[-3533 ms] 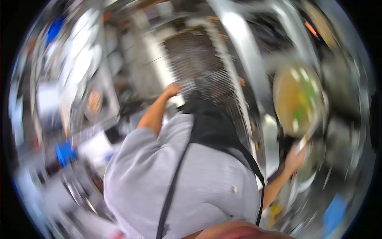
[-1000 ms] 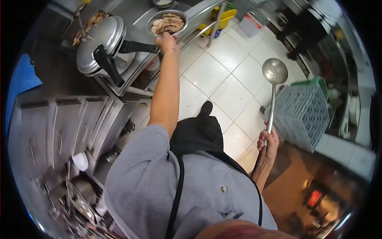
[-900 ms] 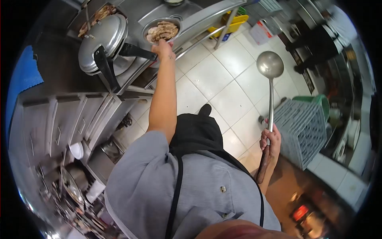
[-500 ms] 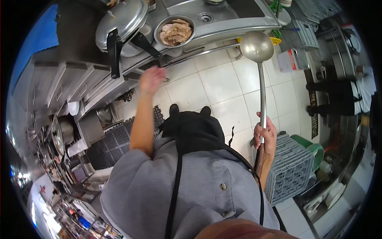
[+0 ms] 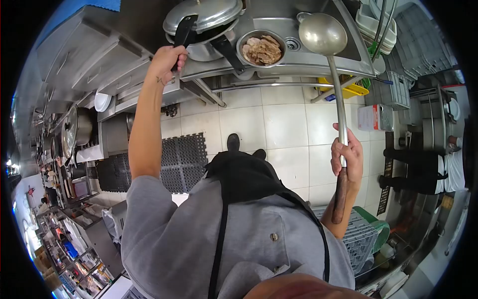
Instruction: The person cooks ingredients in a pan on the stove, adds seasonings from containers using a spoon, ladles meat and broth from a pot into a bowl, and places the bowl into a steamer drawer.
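My left hand (image 5: pixel 167 64) is closed around the black handle of the pressure cooker lid (image 5: pixel 208 14). That lid sits tilted on the pressure cooker (image 5: pixel 211 49), with a dark gap showing under its near edge; what is inside is hidden. The cooker's own black handle (image 5: pixel 228 54) points toward me. Beside it stands a round metal bowl (image 5: pixel 242 62) of sliced, pale brown meat (image 5: pixel 263 51). In my right hand (image 5: pixel 350 153) is a long metal ladle (image 5: pixel 336 82) with a wooden grip, its large bowl over the sink area.
A steel counter (image 5: pixel 318 67) with a sink drain (image 5: pixel 293 44) runs along the front. Grey crates (image 5: pixel 356 231) stand at my right, near a green tub (image 5: pixel 381 229). A black rubber mat (image 5: pixel 174 162) lies on the tiled floor. Another person (image 5: pixel 428 172) stands far right.
My left hand has moved forward from open air and taken hold of the lid's handle. The lid is now raised and tilted. The ladle is still in my right hand.
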{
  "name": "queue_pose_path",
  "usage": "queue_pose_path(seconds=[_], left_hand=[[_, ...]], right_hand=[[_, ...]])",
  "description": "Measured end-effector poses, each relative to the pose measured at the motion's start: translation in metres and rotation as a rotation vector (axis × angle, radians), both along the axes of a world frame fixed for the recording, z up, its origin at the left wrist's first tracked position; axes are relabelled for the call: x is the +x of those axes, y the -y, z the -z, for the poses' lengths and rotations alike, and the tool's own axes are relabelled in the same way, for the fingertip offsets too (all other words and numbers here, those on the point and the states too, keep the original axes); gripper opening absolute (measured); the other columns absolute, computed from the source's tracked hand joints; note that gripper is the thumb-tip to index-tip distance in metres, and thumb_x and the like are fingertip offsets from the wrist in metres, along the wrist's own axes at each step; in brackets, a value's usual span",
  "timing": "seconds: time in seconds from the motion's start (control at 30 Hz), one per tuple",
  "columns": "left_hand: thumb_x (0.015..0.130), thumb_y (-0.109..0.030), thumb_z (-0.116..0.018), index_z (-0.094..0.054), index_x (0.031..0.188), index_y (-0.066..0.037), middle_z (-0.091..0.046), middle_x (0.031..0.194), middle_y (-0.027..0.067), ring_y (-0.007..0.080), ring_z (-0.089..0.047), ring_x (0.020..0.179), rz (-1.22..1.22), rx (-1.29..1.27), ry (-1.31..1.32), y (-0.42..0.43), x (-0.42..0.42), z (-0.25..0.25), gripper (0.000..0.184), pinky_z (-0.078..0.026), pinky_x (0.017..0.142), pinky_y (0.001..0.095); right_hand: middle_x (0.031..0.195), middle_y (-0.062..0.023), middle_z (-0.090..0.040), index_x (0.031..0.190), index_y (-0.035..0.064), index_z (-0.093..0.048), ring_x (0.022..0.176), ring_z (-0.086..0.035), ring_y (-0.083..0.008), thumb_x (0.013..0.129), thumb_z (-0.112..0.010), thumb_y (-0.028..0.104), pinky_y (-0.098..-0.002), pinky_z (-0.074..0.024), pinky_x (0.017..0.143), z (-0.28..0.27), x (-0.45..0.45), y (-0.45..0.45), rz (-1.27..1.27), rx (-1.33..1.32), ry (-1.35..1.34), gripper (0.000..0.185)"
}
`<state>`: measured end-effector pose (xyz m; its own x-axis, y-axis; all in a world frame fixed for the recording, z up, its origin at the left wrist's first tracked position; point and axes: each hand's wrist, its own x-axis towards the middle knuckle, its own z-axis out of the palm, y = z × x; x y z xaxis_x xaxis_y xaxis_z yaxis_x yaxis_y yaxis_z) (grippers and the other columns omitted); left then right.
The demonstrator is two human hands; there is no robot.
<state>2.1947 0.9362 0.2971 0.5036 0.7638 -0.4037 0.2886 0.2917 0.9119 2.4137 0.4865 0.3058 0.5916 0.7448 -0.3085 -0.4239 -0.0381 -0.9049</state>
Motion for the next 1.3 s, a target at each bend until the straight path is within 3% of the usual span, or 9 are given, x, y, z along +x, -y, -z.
queue_pose_path(seconds=[0.37, 0.43, 0.47, 0.57, 0.67, 1.1, 1.2, 1.23, 1.3], left_hand=[[0.085, -0.005, -0.060, -0.051, 0.072, -0.003, -0.049, 0.063, 0.0013, 0.0079, -0.043, 0.050, 0.134, 0.048, 0.279, -0.054, -0.011, -0.090, 0.016, -0.033, 0.044, 0.0237], [0.085, -0.006, -0.060, -0.051, 0.074, -0.003, -0.049, 0.064, 0.0008, 0.0074, -0.043, 0.050, 0.163, 0.048, 0.307, -0.068, -0.016, -0.094, 0.015, -0.034, 0.045, 0.0238], [0.086, -0.007, -0.061, -0.050, 0.074, -0.005, -0.048, 0.064, -0.0004, 0.0062, -0.042, 0.050, 0.161, 0.061, 0.293, -0.073, -0.018, -0.095, 0.016, -0.032, 0.044, 0.0224], [0.087, -0.009, -0.062, -0.048, 0.075, -0.008, -0.047, 0.064, -0.0023, 0.0043, -0.041, 0.048, 0.146, 0.075, 0.268, -0.078, -0.023, -0.096, 0.018, -0.030, 0.043, 0.0211], [0.087, -0.009, -0.062, -0.047, 0.075, -0.008, -0.046, 0.064, -0.0026, 0.0042, -0.040, 0.047, 0.171, 0.059, 0.278, -0.079, -0.031, -0.096, 0.019, -0.029, 0.042, 0.0212], [0.085, -0.009, -0.061, -0.050, 0.077, -0.005, -0.048, 0.064, -0.0002, 0.0068, -0.041, 0.049, 0.190, 0.042, 0.312, -0.093, -0.041, -0.074, 0.014, -0.033, 0.045, 0.0238], [0.085, -0.009, -0.061, -0.051, 0.076, -0.005, -0.048, 0.063, -0.0005, 0.0069, -0.042, 0.049, 0.192, 0.047, 0.333, -0.095, -0.041, -0.071, 0.014, -0.034, 0.045, 0.0236], [0.085, -0.009, -0.061, -0.051, 0.075, -0.005, -0.048, 0.063, -0.0007, 0.0070, -0.042, 0.049, 0.189, 0.048, 0.338, -0.095, -0.042, -0.069, 0.014, -0.034, 0.044, 0.0236], [0.085, -0.009, -0.061, -0.052, 0.075, -0.005, -0.048, 0.062, -0.0007, 0.0070, -0.042, 0.048, 0.194, 0.051, 0.334, -0.095, -0.043, -0.071, 0.014, -0.034, 0.044, 0.0236]], right_hand=[[0.053, -0.0033, -0.046, 0.124, -0.0135, -0.045, 0.029, -0.037, -0.0068, 0.082, -0.057, 0.010, -0.0211, -0.0307, 0.027, -0.058, -0.011, -0.153, -0.335, 0.008, -0.063, 0.050], [0.055, -0.0031, -0.048, 0.123, -0.0116, -0.048, 0.031, -0.039, -0.0076, 0.082, -0.057, 0.012, -0.0238, -0.0337, 0.030, -0.067, -0.013, -0.193, -0.488, -0.147, 0.177, 0.048], [0.057, -0.0038, -0.049, 0.111, -0.0082, -0.056, 0.034, -0.044, -0.0105, 0.080, -0.057, 0.011, -0.0264, -0.0375, 0.033, -0.069, -0.014, -0.215, -0.538, -0.233, 0.261, 0.036], [0.059, -0.0047, -0.049, 0.094, -0.0040, -0.058, 0.039, -0.049, -0.0135, 0.079, -0.057, 0.011, -0.0285, -0.0402, 0.035, -0.069, -0.018, -0.275, -0.702, -0.432, 0.509, 0.021], [0.060, -0.0052, -0.049, 0.083, -0.0018, -0.056, 0.041, -0.051, -0.0151, 0.078, -0.057, 0.010, -0.0302, -0.0417, 0.036, -0.061, -0.023, -0.307, -0.767, -0.504, 0.585, 0.013], [0.059, -0.0040, -0.048, 0.100, 0.0009, -0.058, 0.036, -0.047, -0.0117, 0.084, -0.054, 0.011, -0.0292, -0.0392, 0.030, -0.072, -0.048, -0.345, -0.759, -0.706, 0.545, 0.019], [0.058, -0.0037, -0.047, 0.104, 0.0011, -0.059, 0.036, -0.047, -0.0120, 0.084, -0.055, 0.011, -0.0290, -0.0388, 0.032, -0.066, -0.048, -0.338, -0.827, -0.688, 0.719, 0.023], [0.059, -0.0055, -0.050, 0.096, -0.0005, -0.057, 0.039, -0.050, -0.0132, 0.083, -0.055, 0.011, -0.0305, -0.0409, 0.035, -0.058, -0.053, -0.330, -0.763, -0.539, 0.993, 0.017], [0.061, -0.0073, -0.052, 0.088, -0.0022, -0.055, 0.041, -0.052, -0.0144, 0.082, -0.055, 0.011, -0.0321, -0.0430, 0.039, -0.060, -0.065, -0.321, -0.689, -0.381, 1.249, 0.014]])
